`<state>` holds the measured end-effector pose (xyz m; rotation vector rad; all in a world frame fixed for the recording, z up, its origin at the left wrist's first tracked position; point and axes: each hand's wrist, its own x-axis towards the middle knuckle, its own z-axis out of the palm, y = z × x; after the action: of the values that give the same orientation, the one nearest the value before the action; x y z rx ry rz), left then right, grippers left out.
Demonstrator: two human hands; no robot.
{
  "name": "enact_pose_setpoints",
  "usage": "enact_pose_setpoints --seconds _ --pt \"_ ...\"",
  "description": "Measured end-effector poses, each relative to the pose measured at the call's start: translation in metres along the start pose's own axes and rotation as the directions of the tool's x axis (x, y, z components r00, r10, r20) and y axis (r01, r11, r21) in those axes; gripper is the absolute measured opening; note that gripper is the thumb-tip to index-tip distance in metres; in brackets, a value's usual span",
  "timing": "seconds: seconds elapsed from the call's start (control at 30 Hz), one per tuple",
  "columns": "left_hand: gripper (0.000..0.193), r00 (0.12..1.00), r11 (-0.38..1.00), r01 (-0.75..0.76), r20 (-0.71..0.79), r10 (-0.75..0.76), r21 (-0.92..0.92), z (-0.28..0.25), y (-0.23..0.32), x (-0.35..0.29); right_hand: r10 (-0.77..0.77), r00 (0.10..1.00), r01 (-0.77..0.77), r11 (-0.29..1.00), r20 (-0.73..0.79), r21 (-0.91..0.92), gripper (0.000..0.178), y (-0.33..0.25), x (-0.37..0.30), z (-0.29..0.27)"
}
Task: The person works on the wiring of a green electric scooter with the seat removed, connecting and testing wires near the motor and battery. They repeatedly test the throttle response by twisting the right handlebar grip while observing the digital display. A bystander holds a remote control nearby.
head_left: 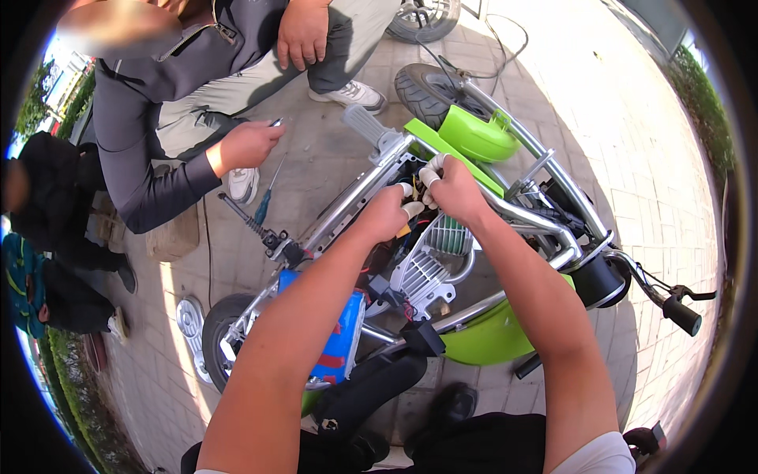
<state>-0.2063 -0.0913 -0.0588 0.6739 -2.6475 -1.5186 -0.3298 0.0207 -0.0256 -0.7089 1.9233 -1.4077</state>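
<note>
A small green motorbike (485, 340) with a silver tube frame lies on its side in front of me. Over its middle, my left hand (388, 212) and my right hand (452, 188) meet above a cavity with dark and yellow wiring. White coverings sit on several of my fingertips. Both hands are closed in a pinch; what lies between the fingers is too small and hidden to name. Just below them is a ribbed silver motor housing (430, 276) with a green part inside. A blue-wrapped battery-like block (338, 336) sits under my left forearm.
Across the bike a person in a dark jacket (150, 118) crouches, a small item in one hand (249, 146). A screwdriver (263, 207) lies on the paving. A silver cover (192, 328) lies by the rear wheel (217, 340). The handlebar (667, 304) juts out right.
</note>
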Motion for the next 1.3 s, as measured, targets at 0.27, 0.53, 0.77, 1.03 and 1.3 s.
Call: enact_pose_setpoints --seconds 0.27,0.53,0.77,1.03,1.3 --pt "0.025 0.996 0.988 0.082 0.036 -0.078 -0.133 -0.007 0.001 0.001 0.022 0.988 -0.010 0.997 0.153 -0.078 0.015 -0.004 0.003 -0.011" --pt "0.027 0.988 0.964 0.122 0.119 -0.096 -0.235 -0.005 -0.004 0.005 0.059 0.985 0.025 0.883 0.163 -0.470 0.023 -0.009 0.014 -0.005" --pt "0.030 0.978 0.914 0.146 0.196 -0.075 -0.379 -0.006 -0.015 0.006 0.108 0.975 -0.034 0.935 0.192 -0.352 0.016 -0.008 0.014 -0.003" --pt "0.030 0.978 0.900 0.166 0.181 -0.099 -0.402 -0.008 -0.013 0.004 0.038 0.976 0.063 0.892 0.214 -0.447 0.015 0.001 0.019 -0.007" --pt "0.031 0.978 0.906 0.160 0.187 -0.092 -0.391 -0.010 -0.010 0.003 0.074 0.985 -0.014 0.934 0.157 -0.356 0.019 0.000 0.015 -0.007"
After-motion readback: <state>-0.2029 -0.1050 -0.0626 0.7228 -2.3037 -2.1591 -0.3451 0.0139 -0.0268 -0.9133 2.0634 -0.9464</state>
